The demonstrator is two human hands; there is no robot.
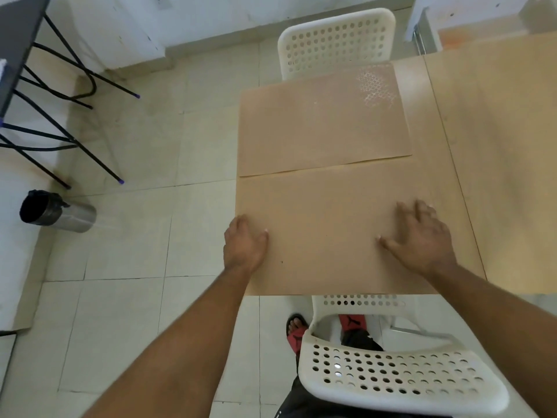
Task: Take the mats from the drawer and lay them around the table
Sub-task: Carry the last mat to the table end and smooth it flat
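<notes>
Two tan mats lie on the left end of the worktop (497,146), one beyond the other. The near mat (331,224) reaches from the worktop's near edge to about the middle, with its long axis across the person's body, along that near edge. Its left side runs flush with, or a touch past, the worktop's left edge. The far mat (322,125) lies just beyond it, with the same long axis, in front of the far white chair (336,40); the two mats meet or barely overlap along one seam.

The left hand (244,242) rests at the near mat's left side with its fingers curled down over the edge and the thumb on top; whether it pinches the mat or only steadies it cannot be told. The right hand (422,236) lies open and flat, fingers spread, pressing the mat's right part. Neither hand lifts anything.

Both hands sit on the near mat, one on either half. Judging by this, the step is squaring the near mat to the near left corner, before the near chair (391,378).
</notes>
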